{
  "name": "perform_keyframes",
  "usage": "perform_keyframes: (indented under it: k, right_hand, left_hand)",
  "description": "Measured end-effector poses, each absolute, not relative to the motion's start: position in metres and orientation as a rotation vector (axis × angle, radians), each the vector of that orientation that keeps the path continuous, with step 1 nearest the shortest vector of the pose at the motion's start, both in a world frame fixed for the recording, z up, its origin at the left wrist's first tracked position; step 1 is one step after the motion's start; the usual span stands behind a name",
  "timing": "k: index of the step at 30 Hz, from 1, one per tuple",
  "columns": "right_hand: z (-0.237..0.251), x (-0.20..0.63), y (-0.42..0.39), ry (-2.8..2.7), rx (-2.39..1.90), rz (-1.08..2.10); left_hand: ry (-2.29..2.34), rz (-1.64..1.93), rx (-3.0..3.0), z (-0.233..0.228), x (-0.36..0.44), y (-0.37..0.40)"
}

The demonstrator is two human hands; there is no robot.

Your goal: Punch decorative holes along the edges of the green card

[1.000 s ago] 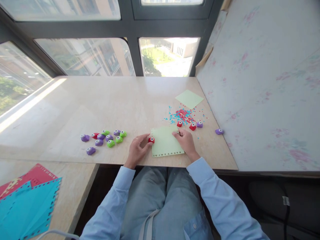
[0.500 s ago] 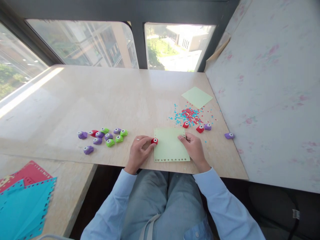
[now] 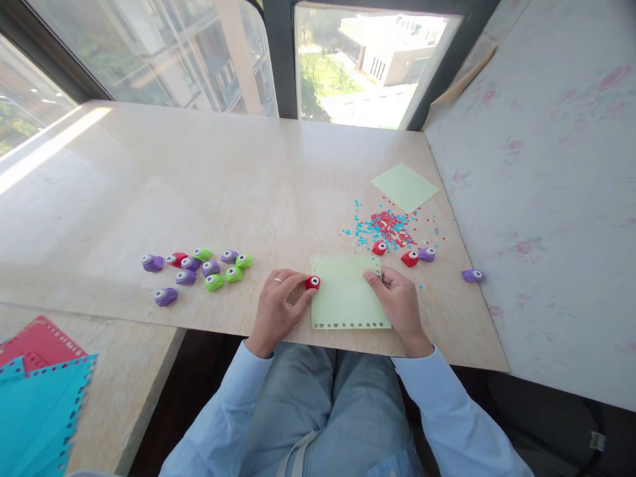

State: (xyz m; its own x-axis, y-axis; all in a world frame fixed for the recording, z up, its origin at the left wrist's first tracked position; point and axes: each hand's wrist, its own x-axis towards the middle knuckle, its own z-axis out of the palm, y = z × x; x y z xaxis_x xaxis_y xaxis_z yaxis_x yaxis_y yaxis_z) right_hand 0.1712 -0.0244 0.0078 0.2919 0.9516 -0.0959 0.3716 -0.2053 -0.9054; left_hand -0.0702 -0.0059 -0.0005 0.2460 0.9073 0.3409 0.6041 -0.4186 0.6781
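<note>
Left hand (image 3: 275,306) pinches a small red punch (image 3: 313,283) between thumb and fingertips at the left edge of the pale green sheet (image 3: 346,292), which lies flat near the table's (image 3: 149,192) near edge. Right hand (image 3: 397,301) rests on the sheet's right side, fingers curled and pressing its far right corner down, closed on nothing.

The sheet could swivel under the punch, since only one corner is pinned; a skewed hole along the left edge seems the likely result. The punch could also bite too shallow if the paper is not fully in its slot.

Whether the paper sits inside the slot cannot be made out; the punch is tiny here. The row of cut-outs (image 3: 350,325) along the near edge is too small to read clearly. Red and blue sheets (image 3: 34,391) at the near left are cut off by the frame.
</note>
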Motion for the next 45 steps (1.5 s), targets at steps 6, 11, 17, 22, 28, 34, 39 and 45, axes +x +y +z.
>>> perform_keyframes:
  k: [6, 11, 17, 22, 28, 34, 39, 45]
  right_hand:
    - [0.0097, 0.1702, -0.0236, -1.177, -1.748, 0.873]
    - [0.0056, 0.1721, -0.0245, -1.14, -1.75, 0.901]
    - [0.0052, 0.1726, -0.0232, -1.104, -1.755, 0.913]
    - [0.0057, 0.1737, -0.0242, -1.114, -1.732, 0.939]
    - [0.0059, 0.1754, -0.0251, -1.141, -1.73, 0.911]
    - [0.0049, 0.1774, -0.0269, -1.127, -1.74, 0.964]
    - [0.0056, 0.1774, -0.0276, -1.119, -1.756, 0.99]
    - [0.0059, 0.1765, -0.0273, -1.08, -1.781, 0.977]
  left_hand:
    - [1.313, 1.047, 2.119, 0.0029, -0.0707, -0.0059]
    - [1.266, 1.061, 2.129, 0.0057, -0.0722, -0.0063]
    - [1.276, 1.052, 2.123, 0.004, -0.0727, -0.0056]
    - [1.294, 1.055, 2.1, 0.003, -0.0717, -0.0047]
    - [1.298, 1.054, 2.098, 0.0033, -0.0714, -0.0043]
    - [1.353, 1.041, 2.075, 0.0011, -0.0707, -0.0051]
    - [1.332, 0.994, 2.13, 0.0018, -0.0698, -0.0044]
    - [1.318, 0.993, 2.144, 0.0031, -0.0702, -0.0053]
